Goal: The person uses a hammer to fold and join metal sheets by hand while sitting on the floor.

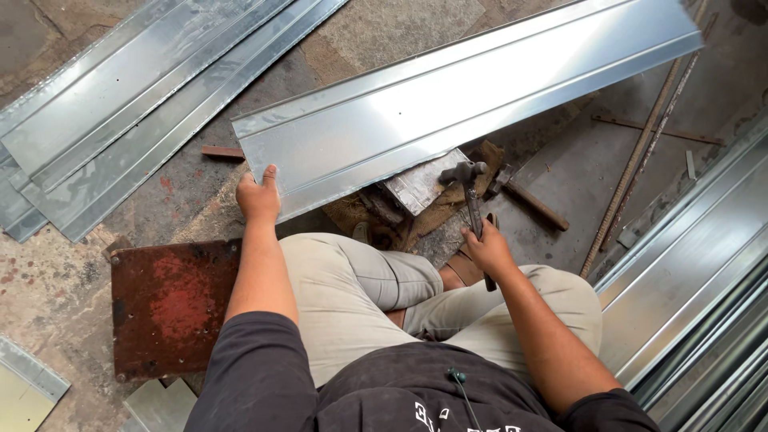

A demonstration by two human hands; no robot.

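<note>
**Sheet metal held steady, hammer gripped above the block**

The floor (560, 172) is bare, stained concrete, and it carries everything else. Along the right edge lies a stack of long ribbed metal panels (688, 280), and a second stack of panels (120, 96) fans out at the upper left. Across the middle runs the long shiny metal sheet (464, 92), slanting from lower left to upper right, with folded ridges along its length. Its near edge passes over a small metal block (420, 182) that sits on worn wooden scraps (448, 208) in front of the person's knees.

A rusty red steel plate (168, 308) lies flat on the floor to the left of the seated person, just beside the left arm. Two thin rusty rods (640, 160) run diagonally at the right, well apart from the hands.

The left hand (258, 198) clamps the lower left corner of the sheet, thumb on top, fingers hidden under the edge. The right hand (486, 250) is clenched around the handle of a hammer (470, 192), whose dark head sits just beside the sheet's near edge, above the block. Whether the head touches the sheet cannot be told.
</note>
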